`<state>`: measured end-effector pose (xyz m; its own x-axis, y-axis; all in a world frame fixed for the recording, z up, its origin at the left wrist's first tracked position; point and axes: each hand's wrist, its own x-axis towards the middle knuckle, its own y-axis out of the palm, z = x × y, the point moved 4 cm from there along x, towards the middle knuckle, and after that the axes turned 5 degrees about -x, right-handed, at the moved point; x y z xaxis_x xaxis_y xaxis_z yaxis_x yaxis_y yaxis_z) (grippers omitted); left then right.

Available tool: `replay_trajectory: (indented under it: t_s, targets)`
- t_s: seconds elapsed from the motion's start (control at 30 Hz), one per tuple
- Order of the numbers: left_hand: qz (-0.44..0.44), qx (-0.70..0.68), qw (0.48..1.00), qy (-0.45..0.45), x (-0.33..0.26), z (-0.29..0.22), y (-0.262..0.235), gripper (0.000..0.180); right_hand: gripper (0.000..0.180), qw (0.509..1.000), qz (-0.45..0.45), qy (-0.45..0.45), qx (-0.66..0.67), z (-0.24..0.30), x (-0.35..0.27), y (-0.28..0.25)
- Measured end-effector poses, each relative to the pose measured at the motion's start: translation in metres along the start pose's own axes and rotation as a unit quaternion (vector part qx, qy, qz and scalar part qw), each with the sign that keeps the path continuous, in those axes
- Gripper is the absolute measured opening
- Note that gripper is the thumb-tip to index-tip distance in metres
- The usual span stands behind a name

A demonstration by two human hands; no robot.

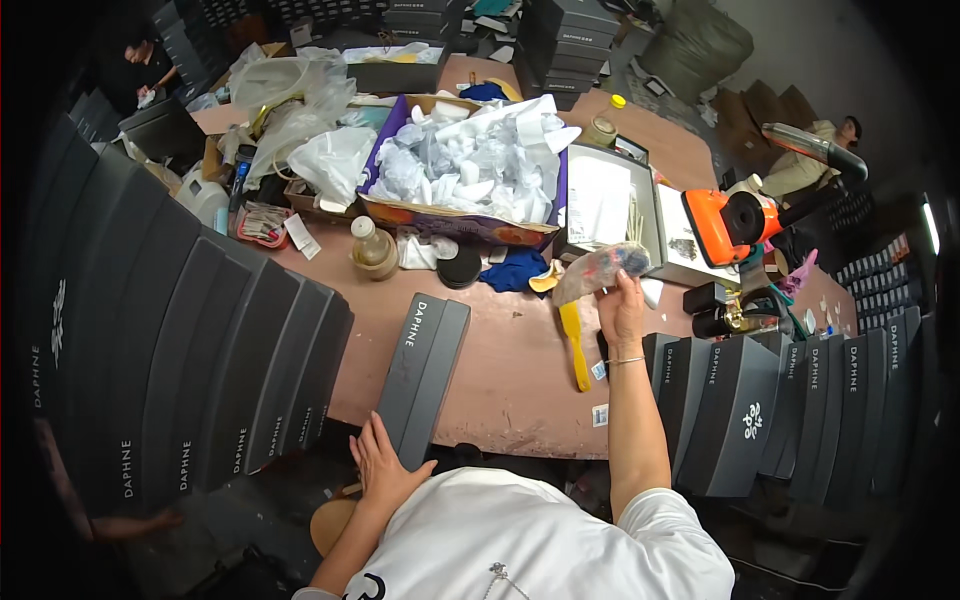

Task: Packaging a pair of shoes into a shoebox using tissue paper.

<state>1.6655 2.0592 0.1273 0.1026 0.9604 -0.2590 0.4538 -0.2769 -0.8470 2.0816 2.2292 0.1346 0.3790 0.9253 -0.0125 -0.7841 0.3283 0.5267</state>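
Observation:
A closed dark grey shoebox (425, 375) lies lengthwise on the table in front of me. My left hand (388, 468) rests against its near end, fingers spread and thumb out to the side. Farther right, my right hand (626, 308) is raised over the table, its fingers closed on a clear plastic packet (598, 272) with red and blue inside. What the packet contains is hard to make out. Just below it is a yellow-handled tool (574, 350), its upper end hidden by the packet.
Stacks of grey shoeboxes stand left (210, 350) and right (735, 415). At the back, a purple carton (455, 228) holds crumpled white plastic and paper. Nearby are a glue bottle (373, 250), blue cloth (517, 271) and an orange tool (722, 226). Other people are farther off.

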Motion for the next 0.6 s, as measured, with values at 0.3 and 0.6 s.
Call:
replay_trajectory:
  t_s: [0.3,0.6]
  targets:
    - [0.01,0.001,0.999,0.038,0.002,0.028,-0.003,0.129,0.038,0.981,0.155,0.117,-0.027,-0.045,-0.049,0.128]
    - [-0.02,-0.047,0.999,-0.015,-0.003,0.024,0.0,0.121,0.034,0.769,0.378,-0.227,-0.462,-0.104,0.015,0.294]
